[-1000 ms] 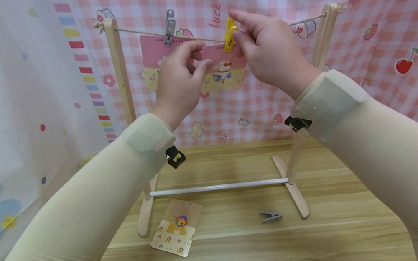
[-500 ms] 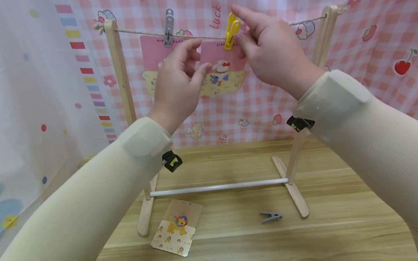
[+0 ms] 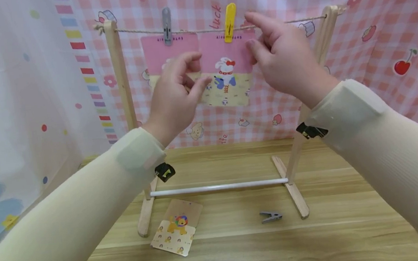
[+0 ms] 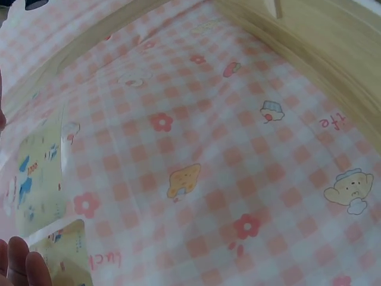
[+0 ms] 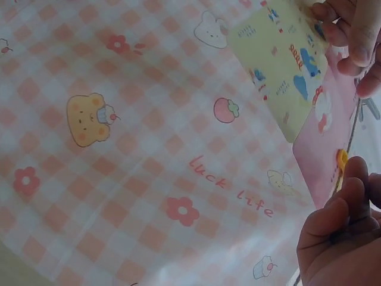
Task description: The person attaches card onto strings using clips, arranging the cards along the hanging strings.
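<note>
Hovering at either side of the rabbit card [image 3: 227, 67], my two hands hold nothing that I can see. My right hand [image 3: 288, 57] is just beside the yellow clip [image 3: 230, 21], forefinger and thumb apart; my left hand [image 3: 173, 98] is loosely bent, with a gap between thumb and fingers. Whether either brushes a card, I cannot tell.

I judge two hangings done: the yellow clip fixes the rabbit card to the rope [image 3: 278, 23], and a grey clip [image 3: 167, 26] fixes the other pink card [image 3: 154, 56] to its left. Both hang fairly level, their neighbouring edges close together. What looks left is the lion card [image 3: 177, 228], flat on the table [image 3: 243, 249], and a loose grey clip [image 3: 271, 216] lying well to its right.

Both loose pieces lie in front of the white rod [image 3: 218, 187], in plain reach by my reckoning. Behind the wooden rack [image 3: 120, 72] hangs a checked cloth [image 3: 387, 58]. Only my left hand gets in the way, covering part of the left-hand card.
</note>
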The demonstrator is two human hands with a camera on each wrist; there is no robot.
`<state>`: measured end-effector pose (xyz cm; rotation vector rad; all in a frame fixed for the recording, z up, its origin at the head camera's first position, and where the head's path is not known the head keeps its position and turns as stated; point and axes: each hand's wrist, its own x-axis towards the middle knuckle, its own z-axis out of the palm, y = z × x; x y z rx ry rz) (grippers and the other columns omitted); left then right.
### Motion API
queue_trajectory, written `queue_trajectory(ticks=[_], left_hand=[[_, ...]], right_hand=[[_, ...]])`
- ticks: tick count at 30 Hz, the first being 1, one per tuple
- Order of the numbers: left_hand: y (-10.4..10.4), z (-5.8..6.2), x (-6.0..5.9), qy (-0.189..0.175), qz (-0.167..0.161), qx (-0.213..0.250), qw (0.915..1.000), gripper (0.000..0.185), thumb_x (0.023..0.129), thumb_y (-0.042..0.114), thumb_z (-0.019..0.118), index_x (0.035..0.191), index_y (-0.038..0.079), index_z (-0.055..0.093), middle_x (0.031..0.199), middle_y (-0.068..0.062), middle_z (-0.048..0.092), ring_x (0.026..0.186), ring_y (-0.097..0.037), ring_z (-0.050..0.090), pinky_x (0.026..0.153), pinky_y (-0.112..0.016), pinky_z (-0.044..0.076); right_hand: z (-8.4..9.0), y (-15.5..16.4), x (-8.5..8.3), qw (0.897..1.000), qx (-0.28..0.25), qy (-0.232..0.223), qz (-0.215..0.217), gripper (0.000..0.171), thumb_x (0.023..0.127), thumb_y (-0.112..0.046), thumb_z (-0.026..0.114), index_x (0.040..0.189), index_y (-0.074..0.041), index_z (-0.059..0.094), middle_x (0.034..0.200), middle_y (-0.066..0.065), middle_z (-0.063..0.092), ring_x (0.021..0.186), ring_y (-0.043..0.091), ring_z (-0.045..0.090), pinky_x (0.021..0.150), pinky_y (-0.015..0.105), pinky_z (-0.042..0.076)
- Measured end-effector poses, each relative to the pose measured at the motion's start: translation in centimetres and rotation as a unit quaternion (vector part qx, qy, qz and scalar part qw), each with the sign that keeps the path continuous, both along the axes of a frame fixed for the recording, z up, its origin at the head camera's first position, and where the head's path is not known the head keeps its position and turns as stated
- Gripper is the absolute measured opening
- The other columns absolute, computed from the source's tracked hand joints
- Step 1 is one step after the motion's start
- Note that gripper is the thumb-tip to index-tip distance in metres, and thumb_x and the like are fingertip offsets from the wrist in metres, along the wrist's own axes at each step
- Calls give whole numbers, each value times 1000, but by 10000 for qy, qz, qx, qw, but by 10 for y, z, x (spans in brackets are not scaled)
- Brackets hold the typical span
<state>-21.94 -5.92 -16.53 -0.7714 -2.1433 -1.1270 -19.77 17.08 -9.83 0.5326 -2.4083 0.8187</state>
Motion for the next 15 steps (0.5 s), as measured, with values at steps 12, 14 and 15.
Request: queue_trajectory(ticks=[12, 14, 15], left_hand=[[-24, -34, 12, 70, -532, -1575, 9861, 48, 103, 25, 70, 146, 7, 57, 121, -5, 66, 98, -17, 66, 85, -34, 60], [-30, -43, 13, -185, -504, -2010, 9781, 50, 103, 29, 70, 147, 9, 56, 127, -5, 67, 107, -20, 67, 89, -37, 60], [-32, -48, 12, -274, -517, -2218, 9733, 50, 104, 30, 70, 147, 9, 56, 130, -6, 67, 111, -21, 67, 93, -39, 60]], right_hand=[[-58, 28, 18, 9969, 368, 652, 258, 31, 108, -22, 61, 135, -10, 69, 74, 3, 63, 54, 13, 48, 47, 21, 37], [-70, 32, 21, 9975, 460, 409, 355, 30, 107, -23, 63, 133, -9, 71, 71, 3, 60, 53, 14, 47, 47, 23, 37], [-77, 34, 22, 9973, 569, 271, 366, 30, 107, -24, 63, 132, -10, 71, 70, 2, 60, 53, 14, 47, 47, 24, 38]])
